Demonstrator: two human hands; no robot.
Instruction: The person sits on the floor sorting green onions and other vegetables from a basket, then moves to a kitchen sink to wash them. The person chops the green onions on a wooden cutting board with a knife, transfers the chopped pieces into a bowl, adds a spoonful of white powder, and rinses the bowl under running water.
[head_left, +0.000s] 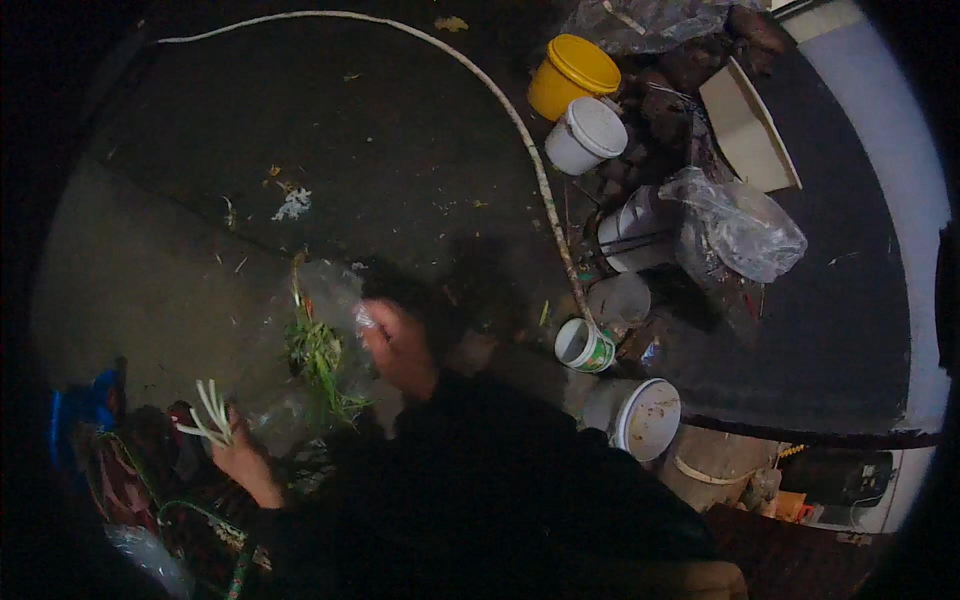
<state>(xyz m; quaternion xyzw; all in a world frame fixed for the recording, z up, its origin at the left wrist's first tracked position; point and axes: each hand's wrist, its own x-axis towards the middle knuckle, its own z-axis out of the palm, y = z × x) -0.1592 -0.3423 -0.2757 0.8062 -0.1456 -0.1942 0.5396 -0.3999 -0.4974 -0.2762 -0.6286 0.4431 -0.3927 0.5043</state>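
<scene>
My left hand [247, 468], low at the left, is closed around a small bunch of white vegetable stalks [208, 415]. Their pale ends fan out beyond the fingers; the rest of them cannot be made out. To the right, my right hand [402, 350] pinches a shiny bit of a clear plastic bag [335, 285]. Between the two hands lie leafy greens [318, 362], seemingly on or inside the bag, with thin yellowish stems toward the far side. Dim light blurs where the bag's edges run.
A pale hose [520, 125] curves across the dark floor. Along the right stand a yellow bucket [575, 75], a white lidded bucket [588, 137], a small open bucket [585, 346] and a white-lidded tub [648, 420]. Crumpled plastic [750, 230] lies beside them. White scraps [293, 204] litter the floor.
</scene>
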